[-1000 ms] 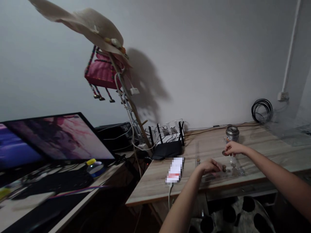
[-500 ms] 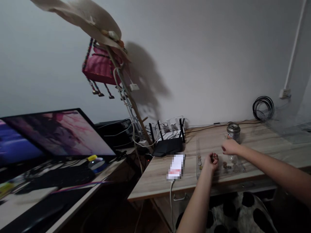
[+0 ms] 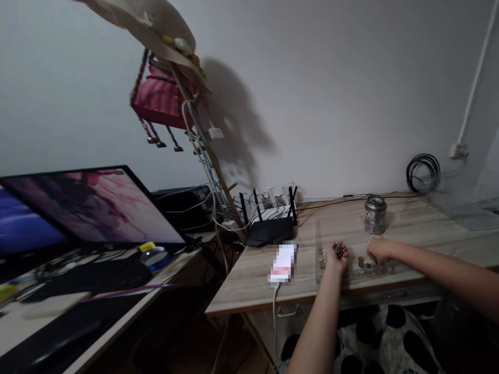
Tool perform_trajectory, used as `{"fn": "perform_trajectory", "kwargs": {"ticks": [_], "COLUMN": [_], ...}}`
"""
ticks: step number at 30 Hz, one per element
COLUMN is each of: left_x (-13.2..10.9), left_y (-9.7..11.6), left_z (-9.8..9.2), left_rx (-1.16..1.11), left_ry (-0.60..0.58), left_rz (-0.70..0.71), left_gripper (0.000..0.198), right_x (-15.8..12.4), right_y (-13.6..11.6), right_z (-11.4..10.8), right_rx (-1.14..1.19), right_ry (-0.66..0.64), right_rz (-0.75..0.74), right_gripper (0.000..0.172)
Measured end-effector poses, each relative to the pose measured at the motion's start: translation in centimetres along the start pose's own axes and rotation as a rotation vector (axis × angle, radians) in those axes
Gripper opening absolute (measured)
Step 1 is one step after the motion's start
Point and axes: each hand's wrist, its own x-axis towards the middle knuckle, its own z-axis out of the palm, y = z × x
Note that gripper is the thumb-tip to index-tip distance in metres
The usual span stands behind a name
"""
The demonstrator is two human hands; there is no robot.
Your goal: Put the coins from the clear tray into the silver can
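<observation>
Palm up, my left hand [image 3: 337,256] has its fingers curled round several coins [image 3: 339,251], above a clear tray [image 3: 317,228] on the wooden desk. My right hand [image 3: 380,250] reaches down with fingers pressed together at the loose coins [image 3: 362,262] near the tray's right side; what its fingertips hold, if anything, is hidden. A few more coins [image 3: 320,257] lie in a column along the tray's left side. Behind my right hand stands a round metal tin [image 3: 375,215] with a printed side and an opening in its lid.
Left of the tray lie a lit phone [image 3: 283,264] on a cable and a black router [image 3: 270,231]. A monitor [image 3: 93,208] and a yellow-capped bottle [image 3: 155,257] occupy the left desk. Coiled black cable [image 3: 423,173] leans at the wall. A hat and pink bag hang above.
My right hand has moved from in front of the tin down to the coins, leaving more of the tin in view. My left hand stays nearly in place, still holding coins.
</observation>
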Motion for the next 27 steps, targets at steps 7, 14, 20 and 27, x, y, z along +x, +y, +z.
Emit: {"fn": "perform_trajectory", "kwargs": {"ticks": [7, 14, 20, 27], "left_x": [0.1, 0.2, -0.4, 0.1], "left_y": [0.0, -0.1, 0.2, 0.3], "left_z": [0.0, 0.4, 0.5, 0.2], "left_rx": [-0.041, -0.061, -0.098, -0.167], "left_ry": [0.039, 0.067, 0.050, 0.123], "left_rz": [0.011, -0.040, -0.006, 0.067], "left_gripper": [0.026, 0.027, 0.019, 0.019], "right_x": [0.7, 2.2, 3.9, 1.1], "right_y": [-0.2, -0.5, -1.1, -1.7], "right_z": [0.2, -3.6, -4.6, 1.0], "right_rx": [0.118, 0.336, 0.388, 0.417], "right_ry": [-0.028, 0.216, 0.367, 0.126], "right_rz": [0.000, -0.045, 0.043, -0.042], "right_gripper": [0.010, 0.019, 0.028, 0.047]}}
